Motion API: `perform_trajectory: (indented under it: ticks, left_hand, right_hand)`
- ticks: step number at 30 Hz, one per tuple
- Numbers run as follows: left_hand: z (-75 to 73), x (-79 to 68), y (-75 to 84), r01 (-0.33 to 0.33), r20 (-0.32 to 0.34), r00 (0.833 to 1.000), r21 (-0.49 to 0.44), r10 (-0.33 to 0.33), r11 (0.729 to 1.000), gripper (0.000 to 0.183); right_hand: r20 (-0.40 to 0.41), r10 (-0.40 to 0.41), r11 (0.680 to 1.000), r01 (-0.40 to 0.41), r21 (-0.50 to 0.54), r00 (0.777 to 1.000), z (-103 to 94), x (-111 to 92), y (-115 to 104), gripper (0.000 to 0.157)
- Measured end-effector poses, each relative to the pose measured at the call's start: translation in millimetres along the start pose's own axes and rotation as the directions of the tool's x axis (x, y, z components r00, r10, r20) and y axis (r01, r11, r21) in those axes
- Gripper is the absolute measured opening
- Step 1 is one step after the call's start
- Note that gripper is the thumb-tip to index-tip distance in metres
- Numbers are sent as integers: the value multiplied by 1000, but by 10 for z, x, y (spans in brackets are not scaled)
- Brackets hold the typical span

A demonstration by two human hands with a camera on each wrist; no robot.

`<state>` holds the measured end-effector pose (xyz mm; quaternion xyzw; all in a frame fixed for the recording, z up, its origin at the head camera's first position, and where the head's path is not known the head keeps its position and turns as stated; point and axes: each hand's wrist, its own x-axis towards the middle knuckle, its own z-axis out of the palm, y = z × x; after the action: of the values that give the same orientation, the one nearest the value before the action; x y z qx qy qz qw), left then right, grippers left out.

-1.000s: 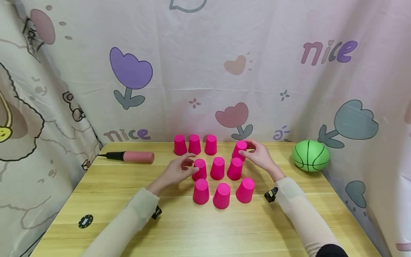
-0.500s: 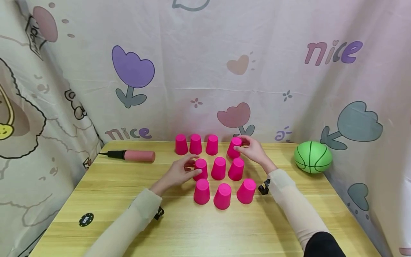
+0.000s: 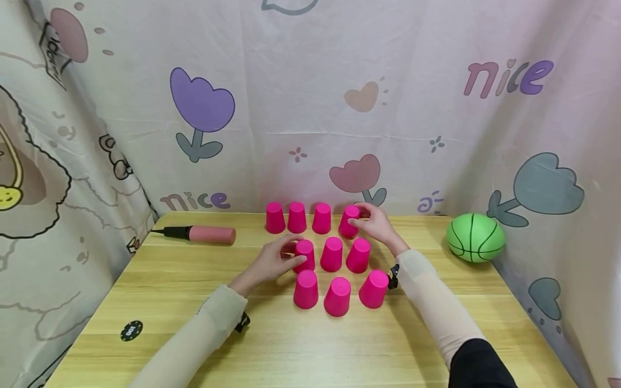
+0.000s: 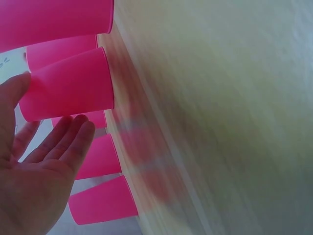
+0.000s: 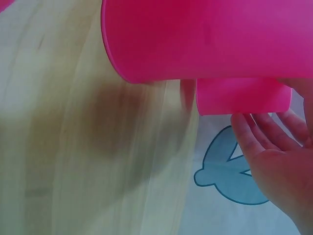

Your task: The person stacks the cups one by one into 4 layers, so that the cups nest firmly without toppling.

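Pink upside-down cups stand in three rows on the wooden table. At the right end of the back row, my right hand holds a slightly tilted cup between thumb and fingers. My left hand is around the left cup of the middle row, thumb in front and fingers behind. In the left wrist view, extended fingers lie along that cup's lower side, the thumb tip at its narrow end. The right wrist view shows fingertips against the held cup; a nearer cup covers part of it.
The front row has three cups, one of them the middle cup. A pink hand pump lies at the back left, and a black chip at the front left. A green ball sits at the right edge. Printed curtains hang behind.
My right hand has moved left with its cup, bringing it beside the back row. My left hand has stayed by the middle-row cup, its thumb slightly closer over it.
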<state>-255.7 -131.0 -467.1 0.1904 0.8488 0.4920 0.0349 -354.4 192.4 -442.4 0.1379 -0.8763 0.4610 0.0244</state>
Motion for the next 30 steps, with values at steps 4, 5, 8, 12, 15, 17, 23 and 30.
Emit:
perform_trajectory:
  ticks: [4,5,8,12,15,17,23,30]
  left_hand:
    - [10,-8,-12,6,3,1000,1,-6,1000,60]
    - [13,-10,-18,7,6,1000,1,-7,1000,61]
    - [21,-11,-31,8,6,1000,5,-8,1000,61]
    - [18,-5,-29,3,-2,1000,7,-3,1000,58]
    - [10,-1,-25,9,-3,1000,10,-9,1000,56]
    - [3,-1,-21,17,0,1000,13,-17,1000,56]
    - [-6,-1,-7,27,13,1000,14,-27,1000,57]
    - [-8,-16,7,36,9,999,22,-36,999,54]
  right_hand:
    - [9,16,1000,-16,2,1000,43,25,16,54]
    - [11,23,1000,-23,4,1000,52,28,21,54]
    - [18,31,1000,-31,4,999,72,39,35,53]
    - [17,29,999,-29,12,999,80,58,36,52]
    - [18,38,999,-39,16,999,83,73,27,52]
    - [20,39,999,-39,14,999,85,83,24,53]
    - [50,32,999,-32,3,998,94,97,9,55]
    - [69,-12,1000,13,-1,998,111,109,17,56]
